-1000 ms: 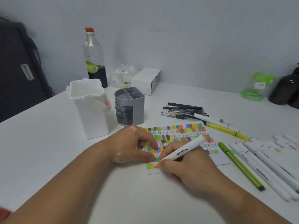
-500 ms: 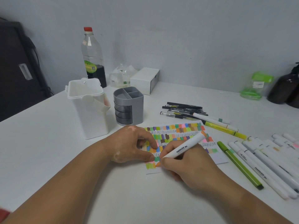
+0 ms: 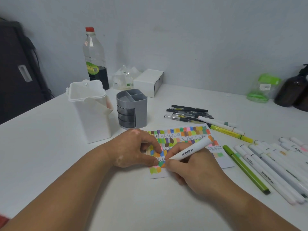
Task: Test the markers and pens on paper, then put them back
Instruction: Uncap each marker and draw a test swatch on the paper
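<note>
The right hand [image 3: 196,170] pinches the white marker [image 3: 188,151], tip down on the lower-left swatches of the paper [image 3: 224,164], while the left hand [image 3: 133,149] pins the sheet with bent thumb and forefinger, and if that pressure slackens the sheet may skid and smear the stroke.

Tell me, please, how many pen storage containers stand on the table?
2. The white marker case stands left of the paper; the grey desk organiser stands just right of it, beyond the left hand. None appears hidden.
</note>
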`<state>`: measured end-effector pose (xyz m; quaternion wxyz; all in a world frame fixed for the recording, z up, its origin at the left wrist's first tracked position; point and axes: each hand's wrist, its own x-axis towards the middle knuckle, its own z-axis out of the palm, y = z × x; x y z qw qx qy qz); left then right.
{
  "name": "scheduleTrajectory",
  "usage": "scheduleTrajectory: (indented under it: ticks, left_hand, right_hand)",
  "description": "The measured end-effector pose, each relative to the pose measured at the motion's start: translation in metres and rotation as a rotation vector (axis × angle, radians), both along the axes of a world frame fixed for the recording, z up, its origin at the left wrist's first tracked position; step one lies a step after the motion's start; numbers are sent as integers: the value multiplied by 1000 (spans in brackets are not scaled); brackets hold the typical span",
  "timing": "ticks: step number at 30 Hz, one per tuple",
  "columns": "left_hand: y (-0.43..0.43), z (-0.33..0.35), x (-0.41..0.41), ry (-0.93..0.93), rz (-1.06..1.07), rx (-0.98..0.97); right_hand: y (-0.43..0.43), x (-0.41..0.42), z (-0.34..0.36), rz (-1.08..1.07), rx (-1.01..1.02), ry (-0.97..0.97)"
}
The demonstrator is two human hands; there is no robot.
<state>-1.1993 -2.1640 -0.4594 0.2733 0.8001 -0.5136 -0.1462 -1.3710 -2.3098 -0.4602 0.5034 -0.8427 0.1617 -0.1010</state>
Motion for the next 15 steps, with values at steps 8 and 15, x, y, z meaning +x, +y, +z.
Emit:
scheduleTrajectory:
  ticks: [8,15]
  left_hand:
    - [0,-2,1,0,0,5]
    - [1,0,5,120,134,-247]
  right_hand:
    - [0,1,-2,0,24,-4]
    - [-15,5,5,-217,506,-276]
